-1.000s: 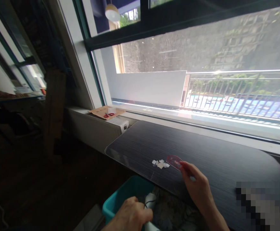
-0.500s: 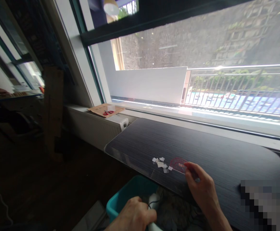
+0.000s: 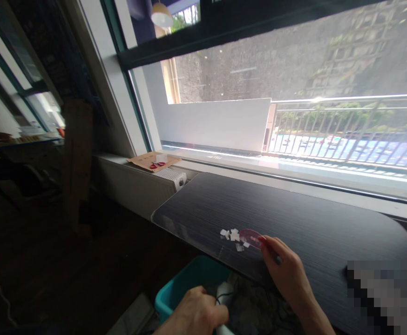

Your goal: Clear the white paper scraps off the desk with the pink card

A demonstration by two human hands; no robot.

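My right hand [image 3: 287, 270] is pinched on the right end of a reddish see-through protractor [image 3: 250, 237], tilted low over the dark tabletop [image 3: 276, 204]. Its left end reaches a scatter of small white paper scraps [image 3: 234, 236]; one scrap lies just below its edge. Below the table's near edge, my left hand [image 3: 198, 309] is closed at the near side of a teal bin [image 3: 163, 295]. A pale edge runs under its fingers, which are partly hidden. Inside the bin, beside this hand, is a whitish object [image 3: 224, 292] with a dark cord across it.
Red-handled scissors [image 3: 157, 165] lie on brown paper [image 3: 142, 161] on the sill, above a white radiator [image 3: 172, 176]. A large window spans the table's far side. A blurred-out block [image 3: 385, 293] covers the table's right part. Cardboard [image 3: 78, 163] stands at the left.
My right hand has moved the protractor a little left, up against the paper scraps, and tilted it more. My left hand and the bin have hardly moved.
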